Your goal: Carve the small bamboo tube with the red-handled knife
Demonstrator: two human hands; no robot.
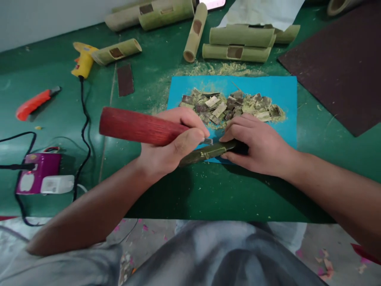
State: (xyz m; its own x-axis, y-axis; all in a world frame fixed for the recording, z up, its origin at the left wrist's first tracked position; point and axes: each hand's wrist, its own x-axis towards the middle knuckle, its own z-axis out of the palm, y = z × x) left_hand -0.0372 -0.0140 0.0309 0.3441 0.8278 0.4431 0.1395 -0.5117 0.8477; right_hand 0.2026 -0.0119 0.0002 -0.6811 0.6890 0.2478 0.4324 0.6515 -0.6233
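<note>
Fingers point(190, 137) of the left hand point(172, 143) wrap tight around a red-handled tool point(137, 127); right hand point(256, 145) fingers clamp a dark bamboo piece point(205, 153), lying between both hands at the blue mat's point(285, 91) near edge on the bench point(208, 194).

I'm working at a green table point(208, 194) with a blue sheet point(282, 99) in the middle, heaped with bamboo chips point(232, 106) (sawdust point(217, 70) trails off its far edge). Cut bamboo tubes point(236, 52) lie along the back, a dark sandpaper sheet point(342, 63) at far right. To my left lie a yellow glue gun point(83, 59), an orange utility knife point(34, 104), a small sandpaper strip point(125, 80) and a purple power unit point(38, 172) with black cables point(85, 127).
</note>
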